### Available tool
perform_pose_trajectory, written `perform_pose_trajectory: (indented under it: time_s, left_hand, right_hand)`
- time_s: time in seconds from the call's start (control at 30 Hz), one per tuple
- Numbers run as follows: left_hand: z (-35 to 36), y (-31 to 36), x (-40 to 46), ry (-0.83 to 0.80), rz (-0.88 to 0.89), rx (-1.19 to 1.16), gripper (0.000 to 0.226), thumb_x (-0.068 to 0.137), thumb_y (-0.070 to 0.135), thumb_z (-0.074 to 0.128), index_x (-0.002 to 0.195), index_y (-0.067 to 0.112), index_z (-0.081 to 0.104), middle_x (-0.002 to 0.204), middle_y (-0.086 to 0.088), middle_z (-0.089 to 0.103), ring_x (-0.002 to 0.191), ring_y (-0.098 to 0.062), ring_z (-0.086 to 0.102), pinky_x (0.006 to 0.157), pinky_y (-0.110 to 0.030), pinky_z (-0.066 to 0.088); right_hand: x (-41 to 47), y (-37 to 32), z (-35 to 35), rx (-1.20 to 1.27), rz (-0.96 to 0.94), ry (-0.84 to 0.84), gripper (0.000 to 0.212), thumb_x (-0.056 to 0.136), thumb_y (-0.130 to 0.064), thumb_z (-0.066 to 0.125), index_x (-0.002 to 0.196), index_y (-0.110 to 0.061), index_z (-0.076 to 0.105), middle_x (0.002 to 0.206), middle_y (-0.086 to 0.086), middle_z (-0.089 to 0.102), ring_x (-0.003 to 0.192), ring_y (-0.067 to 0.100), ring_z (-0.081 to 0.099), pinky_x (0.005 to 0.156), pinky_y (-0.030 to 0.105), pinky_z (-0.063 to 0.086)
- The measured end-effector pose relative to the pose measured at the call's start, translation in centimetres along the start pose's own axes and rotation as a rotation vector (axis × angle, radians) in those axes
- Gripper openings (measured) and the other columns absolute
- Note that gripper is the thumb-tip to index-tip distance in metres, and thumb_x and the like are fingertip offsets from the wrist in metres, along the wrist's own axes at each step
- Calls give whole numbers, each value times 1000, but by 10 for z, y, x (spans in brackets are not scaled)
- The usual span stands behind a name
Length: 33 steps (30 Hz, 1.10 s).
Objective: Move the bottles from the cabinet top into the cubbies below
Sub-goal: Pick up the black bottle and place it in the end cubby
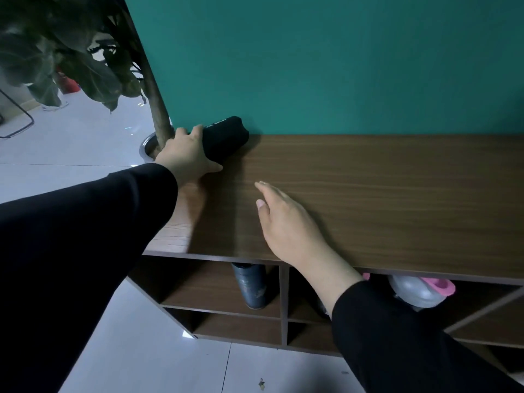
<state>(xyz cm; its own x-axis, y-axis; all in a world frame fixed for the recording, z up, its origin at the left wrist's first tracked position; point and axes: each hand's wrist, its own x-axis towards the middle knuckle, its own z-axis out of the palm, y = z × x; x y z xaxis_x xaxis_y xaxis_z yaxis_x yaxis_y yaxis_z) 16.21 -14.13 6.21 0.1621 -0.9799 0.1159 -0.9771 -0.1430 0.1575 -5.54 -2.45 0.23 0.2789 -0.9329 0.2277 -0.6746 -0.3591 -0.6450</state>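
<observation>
At far left a plant (71, 52) is seen, its trunk set in a pot (147, 150) on the floor beside the cabinet. The left hand (185, 156) is wrapped round the black bottle (225, 137), fingers over the top, thumb on the near side. The bottle is at the back-left corner of the cabinet top (382, 194), close to the wall, and appears tilted twd the hand. No other bottles are seen on the top.

The bottle looks rigid and smooth, prob. metal or hard plastic, so squeezing is no risk but slipping is; weight can't be told, as contents aren't visible. A mid-body grip w/ fingers fully round is judged best.

The right hand (286, 225) is held flat and spread just over the top, holding nothing. Below, a dark bottle (251, 285) is stood in the left cubby, and a grey-pink bottle (419, 292) is seen in a cubby to the right.
</observation>
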Motion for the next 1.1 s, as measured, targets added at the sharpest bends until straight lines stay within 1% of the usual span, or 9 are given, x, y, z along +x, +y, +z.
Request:
perform_pose_trajectory:
  time_s: [0.3,0.4,0.5,0.6,0.7,0.83,0.93,1.03,1.1]
  left_hand:
    - [-5,-8,-36,161,65,-63,80,70,42,77,137,17,41,121,-23,53,106,-48,58,90,-57,53]
    - [-24,-19,-75,191,141,-86,80,70,39,78,138,18,43,122,-21,55,103,-44,58,83,-50,54]
    - [-51,-35,-123,177,237,-26,80,67,28,80,140,21,47,122,-18,56,104,-42,58,78,-43,53]
    - [-82,-57,-164,137,337,83,81,66,29,79,141,26,48,129,-14,56,107,-40,59,83,-44,54]
    - [-115,-72,-199,61,474,222,84,66,36,75,144,34,45,131,-6,55,107,-34,60,82,-45,57]
    - [-148,-84,-238,7,707,380,86,64,38,71,145,40,42,133,4,55,112,-25,58,69,-38,59]
    - [-148,-91,-263,-23,908,427,84,66,40,68,145,39,41,141,5,55,119,-25,59,70,-37,62]
    - [-132,-106,-278,61,963,315,87,73,47,79,149,32,41,152,5,50,133,-17,49,88,-28,57]
    - [-114,-118,-292,93,775,53,90,75,57,76,153,35,37,161,11,38,143,-7,39,106,-24,44]
  right_hand:
    - [-3,-4,-9,92,26,17,50,105,-29,37,154,-21,32,162,-4,33,149,12,28,119,25,22]
    - [-6,-9,-13,240,52,44,67,100,-43,49,156,-32,15,164,-2,26,149,17,30,120,38,28]
    - [-16,-18,-19,384,62,101,96,86,-50,68,155,-40,3,168,-11,7,153,7,11,124,46,21]
    - [-30,-34,-26,295,-49,140,111,75,-51,79,157,-35,5,167,-19,-6,152,0,-1,126,47,10]
    - [-47,-73,-32,36,-260,26,109,77,-60,72,159,-28,8,167,-16,-5,151,-2,-11,125,43,-4]
    - [-77,-131,-26,27,-349,-281,101,79,-53,74,158,-30,15,164,-17,20,148,-5,14,121,26,16]
    - [-98,-145,-5,102,-286,-297,89,74,-44,79,148,-35,30,148,-14,45,135,5,42,106,23,37]
    - [-116,-140,26,209,-144,-292,88,68,-44,80,141,-43,30,138,-24,45,126,-5,42,103,23,39]
    - [-127,-128,49,309,-38,-229,89,65,-40,83,138,-43,32,136,-22,46,124,-4,43,103,23,40]
